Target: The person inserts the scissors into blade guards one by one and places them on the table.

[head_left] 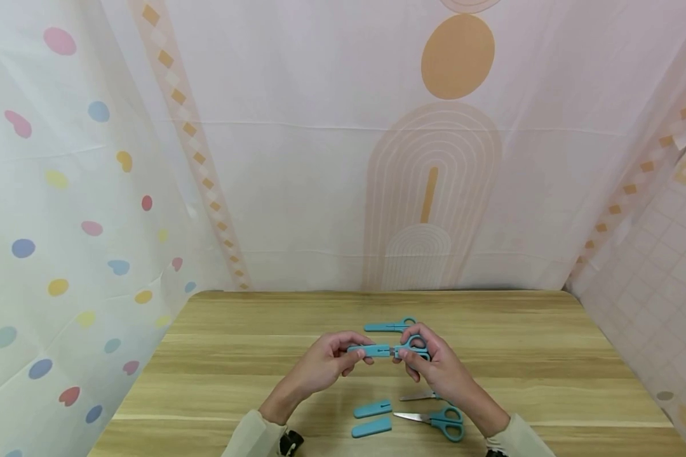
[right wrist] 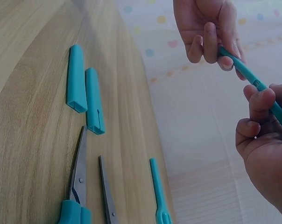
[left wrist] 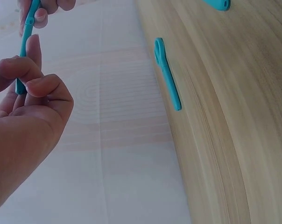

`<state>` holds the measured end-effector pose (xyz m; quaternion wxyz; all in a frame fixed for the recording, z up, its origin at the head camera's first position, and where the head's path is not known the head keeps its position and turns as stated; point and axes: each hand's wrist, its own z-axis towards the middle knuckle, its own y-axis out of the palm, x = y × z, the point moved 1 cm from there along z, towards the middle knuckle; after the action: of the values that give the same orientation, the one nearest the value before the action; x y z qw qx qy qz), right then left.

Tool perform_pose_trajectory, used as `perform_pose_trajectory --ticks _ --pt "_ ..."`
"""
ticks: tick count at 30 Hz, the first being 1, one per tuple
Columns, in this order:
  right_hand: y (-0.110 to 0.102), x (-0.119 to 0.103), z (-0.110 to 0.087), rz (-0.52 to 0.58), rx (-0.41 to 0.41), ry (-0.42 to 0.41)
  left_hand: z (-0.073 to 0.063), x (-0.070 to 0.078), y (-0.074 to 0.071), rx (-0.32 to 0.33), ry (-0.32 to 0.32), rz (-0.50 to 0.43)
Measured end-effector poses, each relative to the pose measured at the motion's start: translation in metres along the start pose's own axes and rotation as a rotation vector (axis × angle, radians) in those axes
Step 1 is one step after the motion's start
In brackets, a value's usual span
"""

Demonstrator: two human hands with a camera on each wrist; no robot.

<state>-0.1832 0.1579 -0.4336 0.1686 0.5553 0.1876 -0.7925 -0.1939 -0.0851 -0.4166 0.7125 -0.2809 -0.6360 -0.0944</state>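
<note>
In the head view my left hand (head_left: 320, 365) pinches a turquoise blade cover (head_left: 368, 350) between thumb and fingers. My right hand (head_left: 443, 368) grips the turquoise handles of a pair of scissors (head_left: 416, 343) whose blades run into that cover. A short strip of metal shows between cover and handles. Both hands hold this pair above the table, level and side to side. Below them lie two bare-bladed pairs of scissors, one nearer (head_left: 447, 420) and one partly hidden by the right forearm (head_left: 418, 396). Left of their blades are two loose covers, the upper (head_left: 373, 409) and the lower (head_left: 371, 427).
Another pair of scissors (head_left: 384, 327), its blades inside a cover, lies on the wood-grain table (head_left: 251, 330) behind the hands. A patterned curtain (head_left: 297, 190) hangs along the table's back edge, and a dotted one (head_left: 68, 254) hangs on the left.
</note>
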Motion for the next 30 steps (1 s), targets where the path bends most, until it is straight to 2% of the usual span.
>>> perform_pose_trajectory --ticks 22,30 --pt "0.0042 -0.0003 0.0014 0.023 -0.004 -0.029 0.0007 -0.0006 0.0006 -0.018 0.028 0.018" --pt "0.008 -0.0006 0.002 -0.008 0.004 0.032 0.0019 0.0004 0.0029 -0.042 0.06 0.059"
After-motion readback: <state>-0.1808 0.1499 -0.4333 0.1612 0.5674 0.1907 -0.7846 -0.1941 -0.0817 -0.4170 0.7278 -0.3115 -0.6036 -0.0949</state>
